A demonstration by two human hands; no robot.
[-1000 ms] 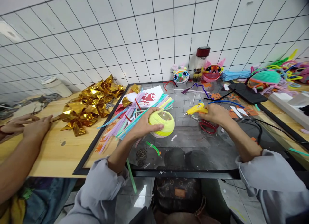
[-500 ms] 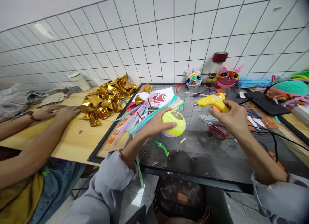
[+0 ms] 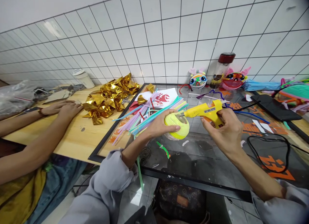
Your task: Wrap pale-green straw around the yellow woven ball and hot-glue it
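Well, the right hand (image 3: 229, 129) holds a yellow glue gun (image 3: 201, 111)

Glue gun (image 3: 205, 112): I see it raised from its low spot by the red scissors and brought leftward, close to the left hand (image 3: 162, 124).
Nozzle (image 3: 182, 114): now at the opening of the yellow bowl (image 3: 180, 134), just right of the left grip, where a gap lay before; I cannot tell if it touches.
Right hand (image 3: 229, 130): it has come up with the gun, nearer the left grip.
Red scissors: visible below the right grip earlier, now lost to me behind that hand.
Black cable (image 3: 288, 150): now a wide loop right of the right grip.
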